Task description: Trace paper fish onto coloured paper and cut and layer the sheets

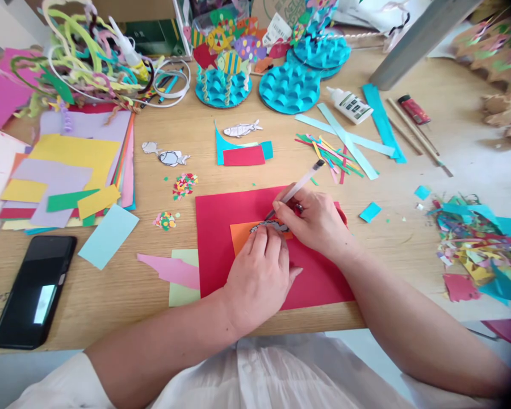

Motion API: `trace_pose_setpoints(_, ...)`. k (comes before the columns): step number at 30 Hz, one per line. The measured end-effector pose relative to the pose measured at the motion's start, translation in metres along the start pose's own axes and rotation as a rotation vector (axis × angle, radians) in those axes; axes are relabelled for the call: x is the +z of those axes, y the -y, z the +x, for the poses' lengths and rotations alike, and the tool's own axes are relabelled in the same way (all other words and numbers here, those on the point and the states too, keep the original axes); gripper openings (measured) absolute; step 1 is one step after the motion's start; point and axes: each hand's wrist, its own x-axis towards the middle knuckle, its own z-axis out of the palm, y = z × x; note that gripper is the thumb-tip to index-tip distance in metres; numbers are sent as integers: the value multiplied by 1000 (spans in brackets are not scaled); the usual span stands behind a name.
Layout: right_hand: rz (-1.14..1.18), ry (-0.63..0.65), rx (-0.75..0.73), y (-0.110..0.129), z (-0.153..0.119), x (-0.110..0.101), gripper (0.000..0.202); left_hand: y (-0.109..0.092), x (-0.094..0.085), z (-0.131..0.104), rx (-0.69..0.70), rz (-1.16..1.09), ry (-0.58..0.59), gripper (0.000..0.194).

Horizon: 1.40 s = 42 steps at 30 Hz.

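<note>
My right hand (pixel 317 224) is closed round a pen (pixel 300 183), its tip down at the upper edge of a small fish cutout (pixel 276 226). That cutout lies on an orange paper piece (pixel 239 234), which rests on a large red sheet (pixel 323 278). My left hand (pixel 262 270) lies flat, fingertips pressing on the cutout and the orange paper and covering part of both. Something red, partly hidden, shows behind my right hand; a dark loop is seen by its fingers.
A phone (pixel 34 292) and stacked coloured papers (pixel 72 159) are at the left. Fish cutouts (pixel 173 158), paper strips (pixel 349 142) and a glue bottle (pixel 351 105) lie beyond the red sheet. Paper scraps (pixel 472 244) are heaped at the right, below a grey post (pixel 421 45).
</note>
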Motion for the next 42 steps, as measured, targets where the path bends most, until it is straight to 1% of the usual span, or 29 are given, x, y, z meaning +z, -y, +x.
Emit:
trace_pose_setpoints(6, -22, -23, -47, 1, -1, -1, 9, -1, 0, 0, -1, 9, 15, 55)
trace_pose_setpoints(13, -30, -29, -75, -2, 0, -2, 10, -1, 0, 0, -1, 8, 26, 54)
trace_pose_setpoints(22, -44, -34, -69, -2, 0, -5, 8, -1, 1, 0, -1, 3, 47, 54)
trace_pose_setpoints(30, -47, -27, -50, -4, 0, -6, 7, -1, 1, 0, -2, 11, 37, 54)
trace_pose_setpoints(37, -47, -27, -63, -4, -1, -7, 7, 0, 1, 1, 5, 20, 24, 53)
trace_pose_setpoints(42, -45, -28, -76, -4, 0, -7, 7, -1, 1, 1, 6, 25, 35, 54)
